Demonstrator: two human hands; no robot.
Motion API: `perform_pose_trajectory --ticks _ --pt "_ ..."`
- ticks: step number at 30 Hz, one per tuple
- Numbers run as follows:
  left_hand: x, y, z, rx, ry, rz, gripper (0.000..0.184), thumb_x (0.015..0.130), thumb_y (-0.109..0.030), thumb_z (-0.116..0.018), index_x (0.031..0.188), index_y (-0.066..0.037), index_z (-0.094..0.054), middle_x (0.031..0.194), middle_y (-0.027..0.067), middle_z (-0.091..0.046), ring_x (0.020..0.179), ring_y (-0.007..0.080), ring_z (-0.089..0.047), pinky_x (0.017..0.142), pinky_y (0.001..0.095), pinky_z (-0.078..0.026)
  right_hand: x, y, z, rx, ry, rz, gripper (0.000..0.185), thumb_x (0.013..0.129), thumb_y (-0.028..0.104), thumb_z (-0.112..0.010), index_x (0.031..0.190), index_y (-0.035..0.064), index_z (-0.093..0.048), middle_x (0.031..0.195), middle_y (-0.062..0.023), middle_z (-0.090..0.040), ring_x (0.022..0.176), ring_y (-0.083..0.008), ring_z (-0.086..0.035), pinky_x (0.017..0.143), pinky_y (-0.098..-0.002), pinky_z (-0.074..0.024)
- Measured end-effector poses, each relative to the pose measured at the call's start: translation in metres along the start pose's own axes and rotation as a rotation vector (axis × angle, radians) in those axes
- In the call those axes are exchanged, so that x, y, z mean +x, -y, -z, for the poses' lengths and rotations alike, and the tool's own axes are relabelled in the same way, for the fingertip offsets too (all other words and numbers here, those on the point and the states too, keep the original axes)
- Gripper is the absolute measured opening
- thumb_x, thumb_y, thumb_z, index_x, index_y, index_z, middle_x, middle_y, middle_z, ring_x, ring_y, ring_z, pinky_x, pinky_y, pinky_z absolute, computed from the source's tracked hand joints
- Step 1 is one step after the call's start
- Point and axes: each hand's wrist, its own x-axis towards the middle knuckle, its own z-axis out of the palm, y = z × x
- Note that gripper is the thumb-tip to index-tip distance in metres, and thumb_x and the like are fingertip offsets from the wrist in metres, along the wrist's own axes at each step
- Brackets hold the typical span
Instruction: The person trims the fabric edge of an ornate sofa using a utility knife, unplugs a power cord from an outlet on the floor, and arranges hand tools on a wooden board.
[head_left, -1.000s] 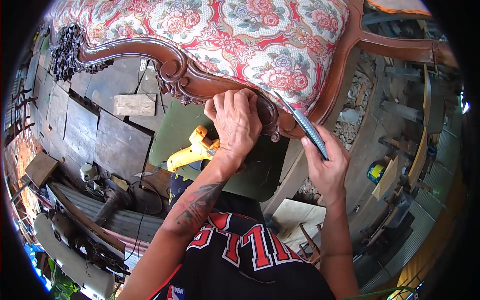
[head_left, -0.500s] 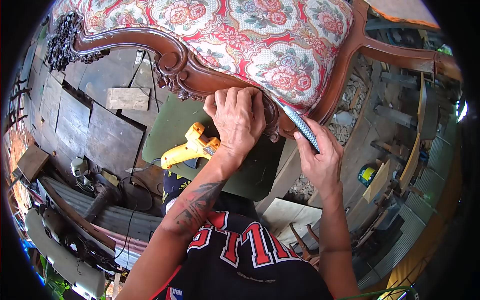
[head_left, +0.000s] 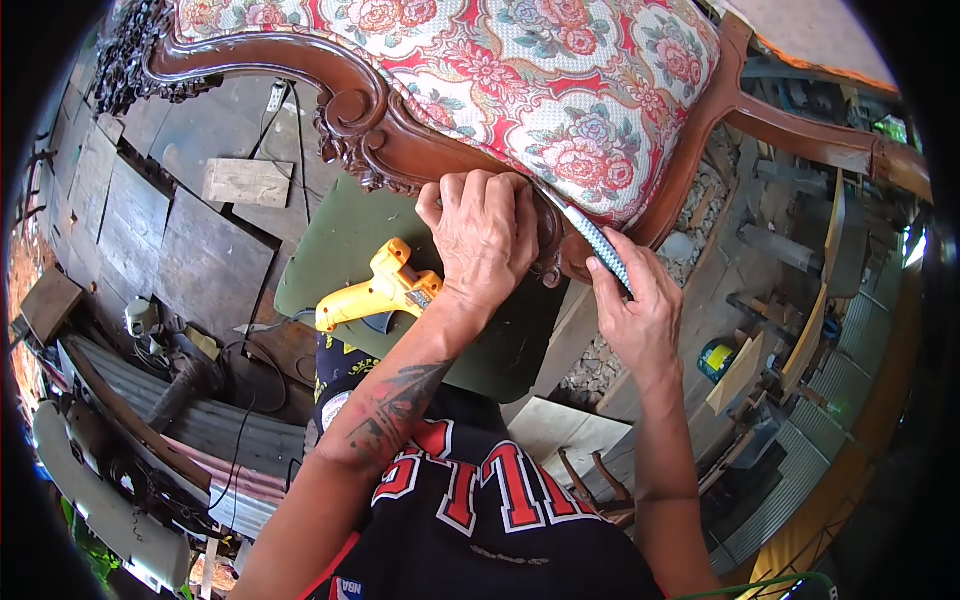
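Floral fabric in red, white and green (head_left: 590, 150) covers a padded seat or sofa with a carved brown wooden rail (head_left: 425, 155). Over the rail's near edge my left hand (head_left: 482, 235) is closed, fingers curled beside the fabric border; its fingertips are partly hidden. My right hand (head_left: 640, 300) grips a slim knife (head_left: 600, 240) with a blue-and-white patterned handle. Its pale tip points up-left along the seam between fabric and wood, near my left fingers. Below my left hand, a yellow glue gun (head_left: 385, 290) lies on a dark green padded surface (head_left: 330, 230).
Wooden boards (head_left: 210, 260) and a small wood block (head_left: 248, 182) lie at left. Stones (head_left: 595, 378) show between planks. A round labelled can (head_left: 716, 358) stands at right among wood scraps. Corrugated metal sheets (head_left: 840, 390) line the right side.
The view has shifted slightly. The knife's tip remains at the seam, its handle a little more upright; my left hand keeps its grip on the rail.
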Motion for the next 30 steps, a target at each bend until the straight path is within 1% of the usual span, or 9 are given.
perform_pose_trajectory --ticks 12,24,30 --pt "-0.001 0.001 -0.001 -0.007 0.002 0.009 0.014 0.080 -0.014 -0.071 0.092 -0.012 -0.065 0.086 0.0037 -0.060 0.088 0.0254 -0.053 0.087 0.0418 -0.032 0.003 0.000 0.003 -0.022 0.029 0.014 0.031 0.084 0.004 -0.071 0.113 -0.0021 -0.062 0.086 -0.0161 -0.064 0.074 -0.0338 -0.064 0.065 -0.0418 -0.0510" --pt "-0.001 0.001 0.000 -0.004 -0.010 0.015 0.016 0.078 -0.013 -0.072 0.093 -0.011 -0.065 0.086 0.0039 -0.059 0.088 0.0256 -0.054 0.087 0.0420 -0.032 -0.001 -0.002 -0.001 -0.067 0.019 0.037 0.034 0.083 0.003 -0.071 0.115 -0.0020 -0.061 0.089 -0.0160 -0.065 0.078 -0.0332 -0.065 0.068 -0.0417 -0.0518" --pt "-0.001 0.000 -0.001 0.010 -0.001 0.027 0.016 0.078 -0.013 -0.071 0.093 -0.011 -0.064 0.086 0.0049 -0.059 0.088 0.0263 -0.054 0.087 0.0425 -0.032 -0.005 -0.002 -0.006 -0.237 -0.013 0.143 0.042 0.082 0.003 -0.072 0.122 -0.0002 -0.060 0.092 -0.0137 -0.065 0.079 -0.0305 -0.065 0.070 -0.0390 -0.0526"
